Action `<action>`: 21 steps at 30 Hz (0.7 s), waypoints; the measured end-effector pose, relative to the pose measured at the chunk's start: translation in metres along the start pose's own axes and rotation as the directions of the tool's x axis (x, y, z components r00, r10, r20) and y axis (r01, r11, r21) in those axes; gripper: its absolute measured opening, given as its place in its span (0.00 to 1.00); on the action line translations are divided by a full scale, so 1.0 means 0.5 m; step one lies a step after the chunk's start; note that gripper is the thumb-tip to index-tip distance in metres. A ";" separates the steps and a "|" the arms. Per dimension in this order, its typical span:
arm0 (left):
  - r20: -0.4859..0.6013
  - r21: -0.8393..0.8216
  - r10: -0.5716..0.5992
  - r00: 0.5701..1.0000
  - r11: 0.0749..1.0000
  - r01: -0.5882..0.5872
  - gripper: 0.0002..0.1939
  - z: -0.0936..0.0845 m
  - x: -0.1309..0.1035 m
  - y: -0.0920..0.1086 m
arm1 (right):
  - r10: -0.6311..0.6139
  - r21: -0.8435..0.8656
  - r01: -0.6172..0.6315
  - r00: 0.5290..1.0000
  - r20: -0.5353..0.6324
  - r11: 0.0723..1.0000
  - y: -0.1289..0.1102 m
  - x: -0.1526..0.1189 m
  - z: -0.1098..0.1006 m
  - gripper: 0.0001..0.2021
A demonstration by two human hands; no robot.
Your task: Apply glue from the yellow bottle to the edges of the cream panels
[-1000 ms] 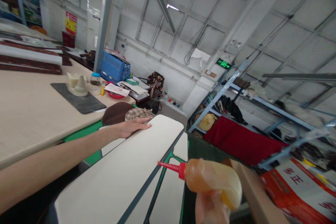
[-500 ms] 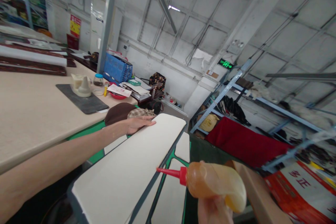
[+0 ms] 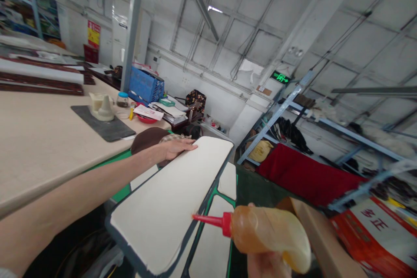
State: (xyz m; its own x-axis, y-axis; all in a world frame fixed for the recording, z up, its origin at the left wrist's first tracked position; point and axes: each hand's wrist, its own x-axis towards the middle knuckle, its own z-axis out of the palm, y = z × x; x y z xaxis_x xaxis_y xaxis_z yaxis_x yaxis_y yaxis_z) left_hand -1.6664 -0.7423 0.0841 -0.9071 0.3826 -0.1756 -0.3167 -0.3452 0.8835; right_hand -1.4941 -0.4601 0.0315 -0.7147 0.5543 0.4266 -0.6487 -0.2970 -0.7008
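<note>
My left hand (image 3: pixel 177 148) grips the far left edge of a long cream-white panel (image 3: pixel 169 195) with rounded corners and a dark grey edging; its fingers lie on top and its thumb is hidden. In my right hand (image 3: pixel 267 264) is a squeeze bottle (image 3: pixel 270 234) of amber liquid, lying sideways with its red nozzle (image 3: pixel 210 220) pointing left. The nozzle tip is at the panel's right edge; whether it touches I cannot tell. Below the held panel, more white panels (image 3: pixel 213 234) lie on a green surface.
To the left stands a beige table (image 3: pixel 35 139) with a dark mat (image 3: pixel 104 124), a cream-coloured container (image 3: pixel 101 107), a lidded jar (image 3: pixel 122 99) and a blue crate (image 3: pixel 146 84). A cardboard box (image 3: pixel 316 234) is at the right, near a metal rack (image 3: pixel 273 121) with red cloth (image 3: pixel 306 173).
The near end of the panel has shifted right and away from me, held by my left hand. The bottle has moved slightly down, its nozzle tip a little left.
</note>
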 end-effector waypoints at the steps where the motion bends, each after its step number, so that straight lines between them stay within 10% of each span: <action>1: -0.001 0.003 -0.001 1.000 1.000 0.001 0.37 0.000 0.001 0.001 | 0.016 0.007 -0.016 1.000 -0.008 1.000 -0.002 0.000 0.001 0.32; 12: 0.016 0.024 -0.021 1.000 0.999 0.020 0.44 0.000 0.013 -0.010 | 0.099 0.063 -0.094 0.992 -0.080 0.994 -0.036 0.023 0.039 0.39; 21: -0.008 0.016 -0.003 1.000 1.000 0.003 0.33 -0.006 0.011 -0.007 | 0.114 -0.014 -0.113 0.992 0.055 0.994 0.008 0.003 -0.048 0.27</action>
State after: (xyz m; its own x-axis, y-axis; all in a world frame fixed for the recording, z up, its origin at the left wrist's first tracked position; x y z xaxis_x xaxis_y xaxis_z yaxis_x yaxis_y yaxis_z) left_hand -1.6711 -0.7415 0.0787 -0.9082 0.3768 -0.1821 -0.3154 -0.3301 0.8897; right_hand -1.4917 -0.4417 0.0155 -0.7970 0.4735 0.3750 -0.5601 -0.3469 -0.7523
